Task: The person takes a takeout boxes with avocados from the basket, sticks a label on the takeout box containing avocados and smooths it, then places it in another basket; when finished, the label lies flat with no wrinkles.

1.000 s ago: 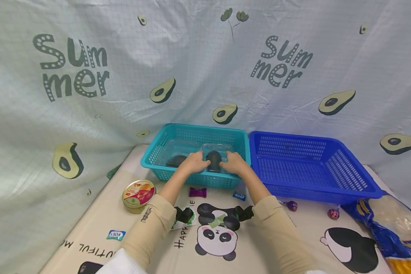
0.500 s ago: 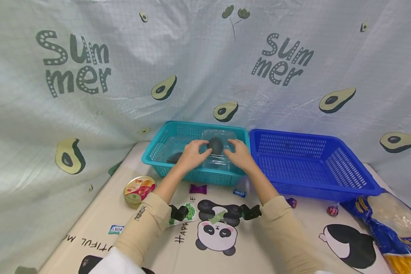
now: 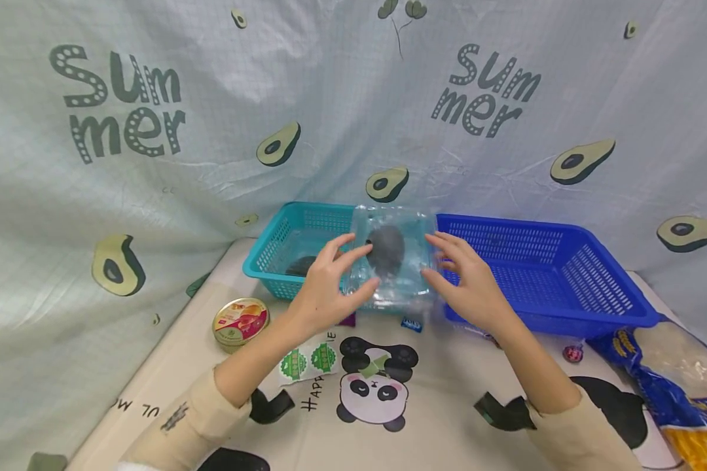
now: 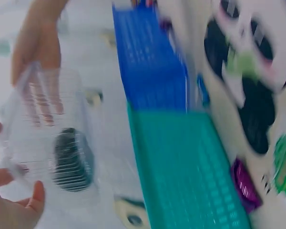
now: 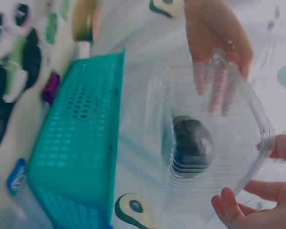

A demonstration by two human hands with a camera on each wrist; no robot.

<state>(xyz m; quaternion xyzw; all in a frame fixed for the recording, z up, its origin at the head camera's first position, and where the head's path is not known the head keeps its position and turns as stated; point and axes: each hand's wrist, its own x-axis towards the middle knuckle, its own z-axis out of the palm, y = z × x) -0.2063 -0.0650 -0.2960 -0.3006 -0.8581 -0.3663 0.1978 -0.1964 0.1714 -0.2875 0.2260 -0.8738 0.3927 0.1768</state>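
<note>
"What do the hands have hold of?"

"A clear plastic tray (image 3: 414,226). The left hand (image 3: 326,284) pinches its left side between thumb and fingers, and the right hand (image 3: 470,281) grips the right side much the same way."

"Where is that, exactly?"

"Raised and tilted, in front of the right end of the teal basket (image 3: 279,284), which stands near the far left corner of the table (image 3: 436,405). Both wrist views show tray and basket apart."

"Anything in the tray?"

"One dark oval thing (image 3: 387,250), seen through the plastic. It may be an avocado, but the blur and the ribbed wall keep me from being sure."

"And in the teal basket?"

"A dark rounded thing (image 3: 300,265), toward the left end. Just to the right stands a blue basket (image 3: 542,319), by the table's far right corner."

"What lies nearer us?"

"A round tin (image 3: 241,324) close to the left edge, with a sheet of green stickers (image 3: 309,363) further in. A purple sweet (image 3: 349,319) and a blue sweet (image 3: 412,324) lie before the teal basket, a lollipop (image 3: 573,354) before the blue one. A blue and yellow bag (image 3: 683,405) lies along the right edge."
</note>
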